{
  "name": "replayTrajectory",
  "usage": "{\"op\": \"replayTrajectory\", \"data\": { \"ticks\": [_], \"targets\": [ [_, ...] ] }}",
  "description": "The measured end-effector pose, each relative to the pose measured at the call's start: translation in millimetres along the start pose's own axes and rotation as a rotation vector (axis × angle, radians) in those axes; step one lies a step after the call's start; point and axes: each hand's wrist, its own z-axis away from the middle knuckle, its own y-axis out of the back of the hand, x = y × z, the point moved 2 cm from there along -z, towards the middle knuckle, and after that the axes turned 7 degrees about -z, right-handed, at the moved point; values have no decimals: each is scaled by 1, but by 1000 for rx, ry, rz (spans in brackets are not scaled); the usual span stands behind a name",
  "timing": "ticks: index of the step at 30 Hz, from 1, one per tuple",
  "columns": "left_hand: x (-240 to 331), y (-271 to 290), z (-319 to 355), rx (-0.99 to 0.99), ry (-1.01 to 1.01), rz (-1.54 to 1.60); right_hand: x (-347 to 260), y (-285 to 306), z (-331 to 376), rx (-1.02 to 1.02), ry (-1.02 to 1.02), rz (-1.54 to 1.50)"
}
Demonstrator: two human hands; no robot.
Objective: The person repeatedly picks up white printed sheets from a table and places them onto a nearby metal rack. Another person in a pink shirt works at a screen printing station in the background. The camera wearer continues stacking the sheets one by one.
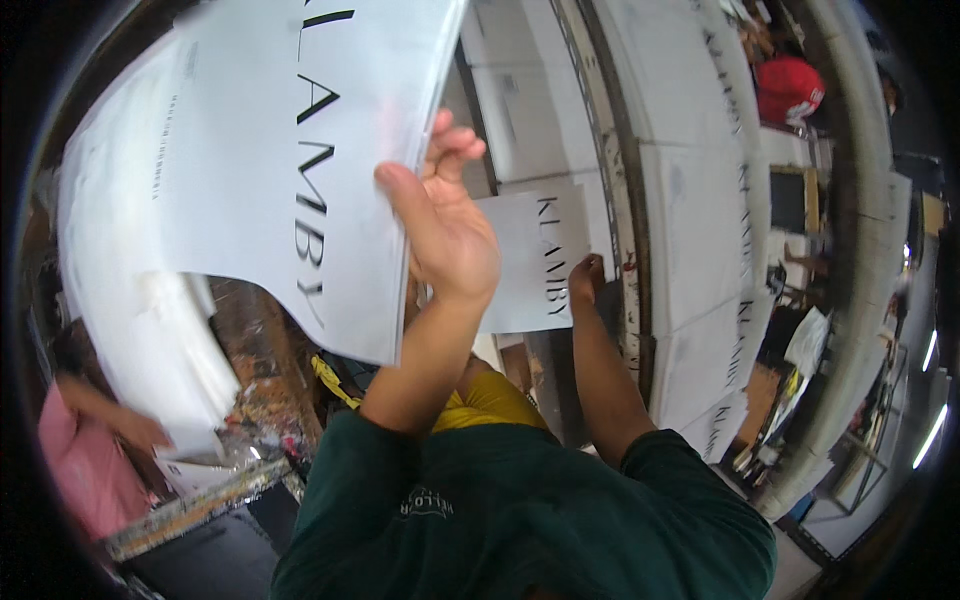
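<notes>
My left hand [455,230] is raised in front of me, closed on the edge of a large white printed sheet [230,190]. Its thumb lies over the sheet's face, and its fingers curl past the edge. The sheet looks thin and glossy, with big black letters running down it and a curved lower edge. Farther right, my right hand [587,280] is at the right edge of a smaller-looking white printed sheet [515,270] lying on the bench. Its fingers look closed on that edge, though their tips are partly hidden.
Several white printed sheets [695,220] lie in a row beyond a long rail [625,200] on the right. Pale panels [530,110] continue up the bench. A person in pink [85,450] is at the lower left, near a paint-stained surface [265,390]. A red cap [790,90] shows at the upper right.
</notes>
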Motion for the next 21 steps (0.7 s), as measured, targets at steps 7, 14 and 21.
{"op": "replayTrajectory", "data": {
  "ticks": [7,14,21],
  "targets": [
    [-90,105,95,-180,365,-202,63,-23,-96,301,-45,316],
    [-140,173,152,306,1050,63,190,-41,-258,365,-237,415],
    [-135,237,151,593,1216,128,127,-51,-247,310,-294,388]
  ]
}}
